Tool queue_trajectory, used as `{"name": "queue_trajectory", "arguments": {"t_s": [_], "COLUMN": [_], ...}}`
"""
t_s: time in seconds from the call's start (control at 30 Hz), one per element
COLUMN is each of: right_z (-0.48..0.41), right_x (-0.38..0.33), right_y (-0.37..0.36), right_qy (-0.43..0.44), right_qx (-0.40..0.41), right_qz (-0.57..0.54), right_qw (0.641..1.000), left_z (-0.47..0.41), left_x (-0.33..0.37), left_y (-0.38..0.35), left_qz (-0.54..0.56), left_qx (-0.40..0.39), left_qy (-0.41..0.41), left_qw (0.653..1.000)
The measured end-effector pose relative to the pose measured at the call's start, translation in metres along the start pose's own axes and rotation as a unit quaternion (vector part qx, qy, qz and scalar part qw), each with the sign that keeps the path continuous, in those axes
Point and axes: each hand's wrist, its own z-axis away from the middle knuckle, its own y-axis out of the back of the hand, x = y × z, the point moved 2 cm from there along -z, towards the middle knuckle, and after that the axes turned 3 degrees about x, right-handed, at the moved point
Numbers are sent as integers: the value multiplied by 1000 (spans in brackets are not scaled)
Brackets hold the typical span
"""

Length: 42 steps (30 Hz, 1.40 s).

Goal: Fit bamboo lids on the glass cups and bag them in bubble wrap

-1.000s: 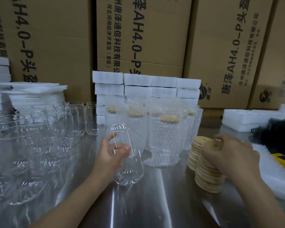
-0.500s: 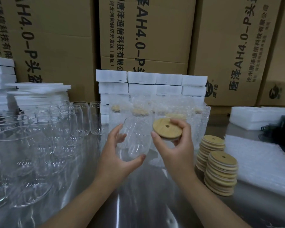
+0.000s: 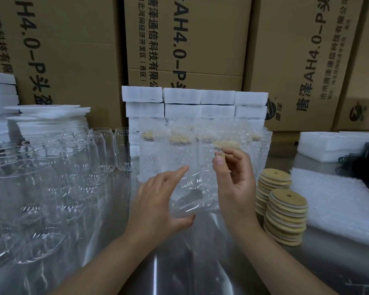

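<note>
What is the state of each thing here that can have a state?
glass cup, gripped by left hand, tilted
bamboo lid, pinched by right hand, mostly hidden
bagged cups, upright, lidded
bare cups, upright, unlidded
lid stacks, two, untouched

A packing warehouse; stacked printed cartons [image 3: 73,50] wall the steel bench [image 3: 190,252]; foam blocks [image 3: 142,94] and rows of glass cups [image 3: 102,152].

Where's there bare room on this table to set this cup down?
Bare steel table near you, between the empty glass cups and the lid stacks. Another patch lies nearer than the bubble wrap sheets. The left side and the bagged cups behind are crowded.
</note>
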Motion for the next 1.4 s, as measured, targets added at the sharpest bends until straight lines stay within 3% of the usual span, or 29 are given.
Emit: {"name": "queue_trajectory", "arguments": {"t_s": [0.17, 0.67, 0.8, 0.9, 1.03, 1.1, 1.13, 1.2, 1.27, 1.3, 1.33, 1.4], "right_z": [8, 20, 15, -3, -48, -77, -92, -111, -109, -104, -101, -100], "right_x": [-2, 5, -3, -24, -50, -45, -37, -13, 11, 18, 23, 25], "right_y": [-5, -9, -6, 7, 53, 87, 108, 146, 170, 177, 183, 190], "right_qy": [-5, 25, 13, 52, 91, 39, -24, -190, -320, -346, -348, -325], "right_qx": [-49, -91, -132, -97, 26, 52, 46, -37, -130, -143, -142, -121], "right_qz": [12, 86, 113, 129, 199, 345, 450, 638, 722, 745, 762, 769], "right_qw": [999, 992, 985, 986, 975, 937, 892, 745, 600, 552, 528, 537], "left_z": [2, 5, 3, 2, 2, 2, 2, 3, 3, 3, 2, 2], "left_x": [1, 0, 2, 0, -3, -3, -3, -3, -4, -4, -4, -3], "left_y": [-1, 3, 1, -1, -1, 0, 0, 1, 2, 2, 3, 3], "left_qz": [6, 7, 57, 117, 154, 163, 169, 182, 193, 197, 200, 204], "left_qx": [-15, -11, -30, -26, -19, -20, -21, -22, -22, -22, -22, -21], "left_qy": [4, -4, 32, 78, 99, 105, 110, 122, 132, 135, 138, 144], "left_qw": [1000, 1000, 997, 990, 983, 981, 979, 976, 972, 971, 970, 968]}}
